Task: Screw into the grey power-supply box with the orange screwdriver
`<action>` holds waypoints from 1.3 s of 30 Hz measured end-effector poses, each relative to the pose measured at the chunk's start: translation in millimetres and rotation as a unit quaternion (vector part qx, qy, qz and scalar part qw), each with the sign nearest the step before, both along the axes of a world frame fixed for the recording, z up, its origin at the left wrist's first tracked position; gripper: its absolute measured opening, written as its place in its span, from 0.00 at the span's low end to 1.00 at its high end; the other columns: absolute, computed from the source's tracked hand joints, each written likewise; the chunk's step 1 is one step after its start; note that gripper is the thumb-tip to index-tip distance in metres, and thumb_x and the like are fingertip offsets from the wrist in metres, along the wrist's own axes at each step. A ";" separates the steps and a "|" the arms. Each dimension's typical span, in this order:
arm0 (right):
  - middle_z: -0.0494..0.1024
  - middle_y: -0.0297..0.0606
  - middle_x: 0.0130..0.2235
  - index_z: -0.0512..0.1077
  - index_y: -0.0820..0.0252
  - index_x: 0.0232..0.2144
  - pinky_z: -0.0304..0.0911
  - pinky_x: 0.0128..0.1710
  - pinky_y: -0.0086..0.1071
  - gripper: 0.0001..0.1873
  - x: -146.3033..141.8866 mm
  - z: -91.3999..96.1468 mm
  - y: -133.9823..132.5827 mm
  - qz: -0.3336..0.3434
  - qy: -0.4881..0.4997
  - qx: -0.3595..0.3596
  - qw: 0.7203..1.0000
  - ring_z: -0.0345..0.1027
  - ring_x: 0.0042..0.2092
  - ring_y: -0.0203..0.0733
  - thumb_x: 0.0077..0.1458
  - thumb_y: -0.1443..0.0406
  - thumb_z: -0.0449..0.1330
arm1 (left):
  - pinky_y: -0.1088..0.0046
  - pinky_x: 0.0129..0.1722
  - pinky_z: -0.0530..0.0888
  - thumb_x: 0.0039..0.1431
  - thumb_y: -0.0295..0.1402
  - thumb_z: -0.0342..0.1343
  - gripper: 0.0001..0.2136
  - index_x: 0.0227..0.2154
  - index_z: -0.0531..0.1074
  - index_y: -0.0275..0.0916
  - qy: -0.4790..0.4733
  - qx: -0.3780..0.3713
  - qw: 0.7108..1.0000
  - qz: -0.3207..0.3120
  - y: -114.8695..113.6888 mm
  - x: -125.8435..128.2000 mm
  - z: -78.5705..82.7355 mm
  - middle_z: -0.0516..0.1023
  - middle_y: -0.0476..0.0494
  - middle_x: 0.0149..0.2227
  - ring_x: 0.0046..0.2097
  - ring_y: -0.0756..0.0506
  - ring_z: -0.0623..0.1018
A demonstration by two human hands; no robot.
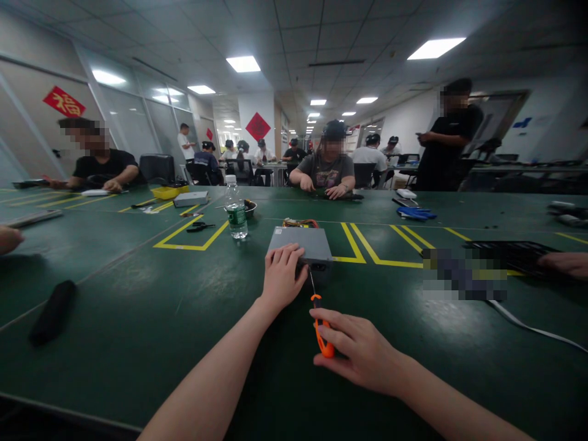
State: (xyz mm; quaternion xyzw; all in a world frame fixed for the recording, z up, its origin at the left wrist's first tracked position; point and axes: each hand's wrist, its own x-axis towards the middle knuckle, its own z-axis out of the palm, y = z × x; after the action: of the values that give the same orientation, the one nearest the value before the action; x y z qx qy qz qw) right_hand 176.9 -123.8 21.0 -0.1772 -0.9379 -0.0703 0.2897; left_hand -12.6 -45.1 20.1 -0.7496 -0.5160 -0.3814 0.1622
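Head cam: R hand [361, 349] grip wrapped rnd orange/blk screwdriver [316, 298], tip at near side of grey metal box [305, 241]. L hand [283, 278] grip holds box's near-L corner. Box on green surface [184, 349], R of bottle [237, 214].

one screwdriver [316, 299], two grey boxes [310, 241], one bottle [236, 211]

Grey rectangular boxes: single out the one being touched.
The nearer grey metal box, under the left hand; the other grey box sits untouched beside a yellow tray.
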 end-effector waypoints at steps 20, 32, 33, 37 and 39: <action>0.64 0.55 0.54 0.60 0.61 0.52 0.68 0.40 0.40 0.18 2.8 6.6 -2.6 -0.007 -0.053 -0.026 0.998 0.67 0.49 0.50 0.59 0.63 0.50 | 0.61 0.54 0.58 0.57 0.35 0.52 0.13 0.46 0.66 0.43 -0.006 0.004 1.000 -0.002 0.4 -0.2 -0.8 0.70 0.45 0.53 0.55 0.43 0.66; 0.66 0.55 0.53 0.59 0.63 0.52 0.68 0.42 0.39 0.18 3.4 7.0 -3.9 -0.002 -0.042 -0.040 0.998 0.66 0.51 0.49 0.61 0.61 0.49 | 0.61 0.54 0.59 0.57 0.35 0.52 0.14 0.46 0.66 0.43 0.000 0.011 1.000 0.002 0.6 -0.2 -0.9 0.70 0.45 0.52 0.55 0.43 0.66; 0.66 0.55 0.53 0.60 0.62 0.52 0.68 0.42 0.39 0.18 2.9 7.6 -3.9 -0.001 -0.048 -0.032 0.998 0.66 0.50 0.49 0.61 0.62 0.48 | 0.61 0.54 0.59 0.57 0.35 0.52 0.14 0.46 0.66 0.43 0.000 0.011 1.000 0.001 0.4 -0.2 -0.7 0.70 0.45 0.52 0.55 0.43 0.66; 0.68 0.55 0.51 0.62 0.63 0.47 0.68 0.41 0.38 0.15 0.7 4.8 -1.6 0.006 -0.025 -0.014 1.000 0.68 0.48 0.48 0.62 0.61 0.48 | 0.61 0.54 0.58 0.57 0.35 0.52 0.14 0.47 0.66 0.44 -0.001 0.010 1.000 0.000 0.1 0.0 -0.2 0.70 0.45 0.52 0.55 0.44 0.66; 0.69 0.54 0.51 0.61 0.63 0.47 0.68 0.41 0.37 0.16 0.8 2.2 -0.6 0.001 -0.008 -0.031 0.999 0.69 0.48 0.47 0.62 0.59 0.50 | 0.61 0.54 0.59 0.57 0.34 0.52 0.14 0.47 0.66 0.44 -0.003 0.010 1.000 0.001 0.3 0.2 -0.4 0.70 0.45 0.52 0.55 0.43 0.66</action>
State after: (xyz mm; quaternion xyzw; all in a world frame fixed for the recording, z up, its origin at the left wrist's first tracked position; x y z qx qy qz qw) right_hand 177.7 -124.4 23.2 -0.1845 -0.9422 -0.0424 0.2764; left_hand -12.4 -44.7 19.7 -0.7466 -0.5132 -0.3883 0.1686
